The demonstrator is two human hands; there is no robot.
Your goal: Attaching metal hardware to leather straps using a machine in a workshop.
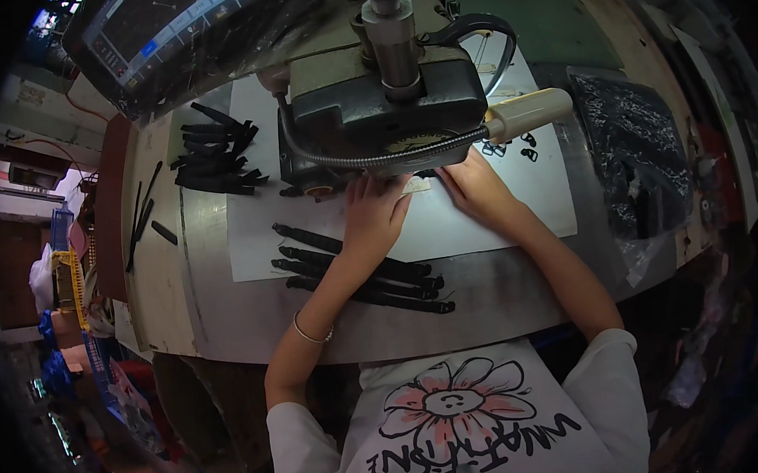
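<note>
My left hand [375,209] is at the lower edge of a dark sewing machine head [387,104], its thumb pointing toward the needle area. From the other side comes my right hand [479,187], its fingers drawn together under the head. Between the fingertips shows a small black piece [426,173]; the machine hides most of it, and I cannot make out its kind. Both hands' fingertips are partly covered too. Beside my left forearm, several black straps [360,277] with small fittings at their ends lie across the white work sheet [260,236] and the metal table edge.
A heap of black strap pieces [215,151] lies at the left, with thin black strips [142,218] farther out. Small black buckles [528,149] sit right of the machine. A clear plastic bag [636,148] of black parts rests far right. A screen [171,31] stands at upper left.
</note>
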